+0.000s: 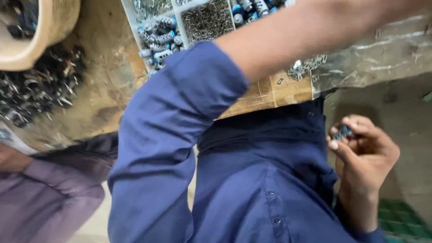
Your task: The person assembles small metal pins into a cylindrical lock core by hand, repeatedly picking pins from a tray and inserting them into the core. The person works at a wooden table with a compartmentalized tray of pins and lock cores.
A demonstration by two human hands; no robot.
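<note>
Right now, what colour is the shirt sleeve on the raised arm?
Dark blue. The rolled sleeve shows best in the head view, the only view here.

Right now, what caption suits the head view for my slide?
Right hand holds small cylinders below a table; blue-sleeved arm crosses over a parts tray.

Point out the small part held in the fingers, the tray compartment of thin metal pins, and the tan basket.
Small blue-and-silver part (343,132), head view: on its middle, pinched by the fingers.
Compartment of thin metal pins (208,20), head view: on the pile of pins.
Tan basket (54,27), head view: on its outer wall.
</note>
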